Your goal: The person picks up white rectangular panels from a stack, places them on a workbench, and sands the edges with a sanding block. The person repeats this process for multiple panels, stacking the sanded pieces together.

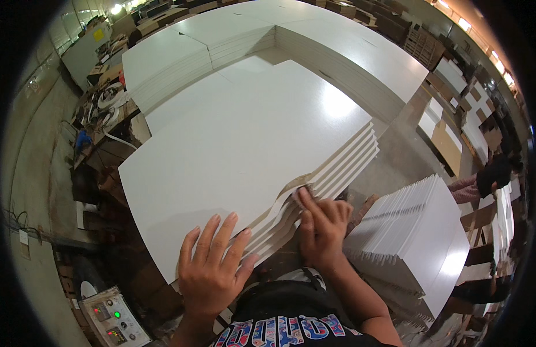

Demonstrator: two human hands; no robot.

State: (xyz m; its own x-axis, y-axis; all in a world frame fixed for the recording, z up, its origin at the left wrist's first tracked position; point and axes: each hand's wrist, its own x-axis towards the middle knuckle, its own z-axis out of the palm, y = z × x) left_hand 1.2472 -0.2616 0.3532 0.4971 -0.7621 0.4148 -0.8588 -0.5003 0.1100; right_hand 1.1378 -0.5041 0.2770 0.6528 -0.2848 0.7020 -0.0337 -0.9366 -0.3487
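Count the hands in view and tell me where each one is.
2. The left hand lies flat on the top white sheet at its near edge. The right hand grips the stack's near edge, fingers between sheets. A person at far right shows no clear hands.

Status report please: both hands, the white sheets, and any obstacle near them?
Left hand flat on stack of white sheets. Right hand fingers parting sheet edges at near corner. Second fanned sheet pile close right; nothing blocking.

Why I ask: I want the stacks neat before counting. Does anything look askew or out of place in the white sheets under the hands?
Yes. In the near stack of white sheets, the front edge is fanned and bowed where the right hand lifts some sheets; the left hand lies flat on top.
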